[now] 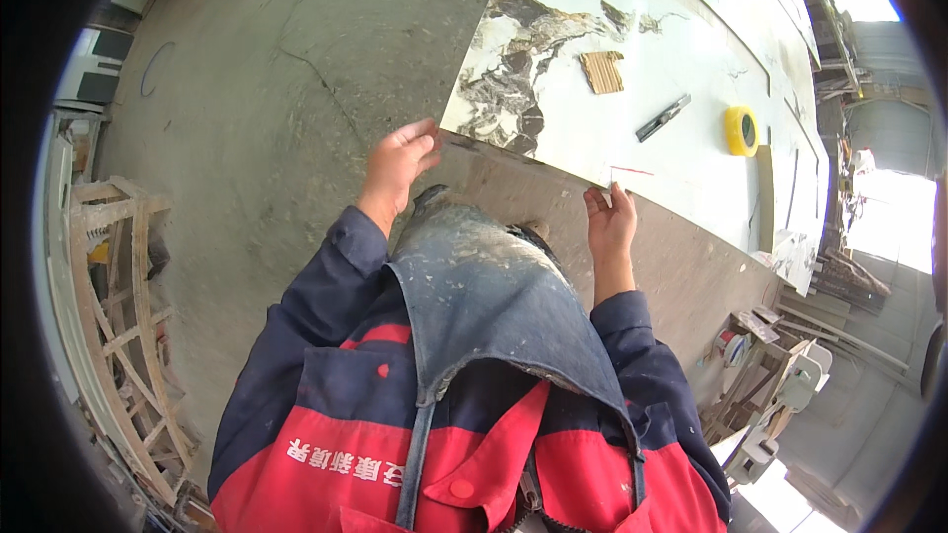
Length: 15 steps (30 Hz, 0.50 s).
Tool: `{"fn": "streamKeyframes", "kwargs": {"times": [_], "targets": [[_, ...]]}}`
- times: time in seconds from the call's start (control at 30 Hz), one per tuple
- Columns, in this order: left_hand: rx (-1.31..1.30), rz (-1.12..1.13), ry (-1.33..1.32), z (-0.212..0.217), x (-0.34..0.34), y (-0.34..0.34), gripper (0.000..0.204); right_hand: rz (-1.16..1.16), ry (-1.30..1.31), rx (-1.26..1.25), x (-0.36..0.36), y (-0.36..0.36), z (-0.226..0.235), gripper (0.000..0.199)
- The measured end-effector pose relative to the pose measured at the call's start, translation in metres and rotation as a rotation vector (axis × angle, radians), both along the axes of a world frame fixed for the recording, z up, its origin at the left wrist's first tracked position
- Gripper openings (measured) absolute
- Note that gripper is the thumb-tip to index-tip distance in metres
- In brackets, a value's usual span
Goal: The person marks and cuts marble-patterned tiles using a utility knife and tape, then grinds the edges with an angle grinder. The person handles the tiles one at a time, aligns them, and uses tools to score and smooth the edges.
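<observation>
A white stone slab (583,138) with dark brown veining lies across the upper right. My left hand (403,163) is at its near left corner, fingers curled with the fingertips against the corner. At the slab's near edge, my right hand (612,227) has thumb and fingers pinched together, by a short red line (632,171) drawn on the surface. Whatever either hand pinches is too small or hidden to make out. On the slab lie a torn piece of corrugated cardboard (601,72), a grey utility knife (664,118) and a yellow roll of tape (741,130).
Long stone strips (766,197) lie on the slab's right part. A wooden frame rack (118,286) stands at the left. Stools and offcuts (780,385) crowd the lower right. A thin cable (326,84) runs over the concrete floor (237,138).
</observation>
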<state>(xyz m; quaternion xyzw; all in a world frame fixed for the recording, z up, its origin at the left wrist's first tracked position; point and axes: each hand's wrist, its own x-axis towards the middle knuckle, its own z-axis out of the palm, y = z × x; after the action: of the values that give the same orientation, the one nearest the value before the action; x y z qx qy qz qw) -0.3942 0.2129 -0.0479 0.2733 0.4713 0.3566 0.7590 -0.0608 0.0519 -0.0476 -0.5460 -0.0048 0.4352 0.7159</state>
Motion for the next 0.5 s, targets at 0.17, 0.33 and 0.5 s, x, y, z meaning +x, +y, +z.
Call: {"fn": "streamKeyframes", "kwargs": {"times": [0.17,0.33,0.5], "targets": [[0.175,-0.129,0.087,0.021,0.012,-0.028,0.066,-0.001,0.002,-0.035,0.000,0.003,0.001,0.020],[0.285,-0.123,0.103,0.038,0.018,-0.048,0.074,0.021,0.003,-0.051,0.001,0.001,0.001,0.021],[0.377,-0.226,-0.179,0.060,-0.002,-0.054,0.059,0.017,0.019,-0.068,0.006,0.000,-0.003,0.023]]}}
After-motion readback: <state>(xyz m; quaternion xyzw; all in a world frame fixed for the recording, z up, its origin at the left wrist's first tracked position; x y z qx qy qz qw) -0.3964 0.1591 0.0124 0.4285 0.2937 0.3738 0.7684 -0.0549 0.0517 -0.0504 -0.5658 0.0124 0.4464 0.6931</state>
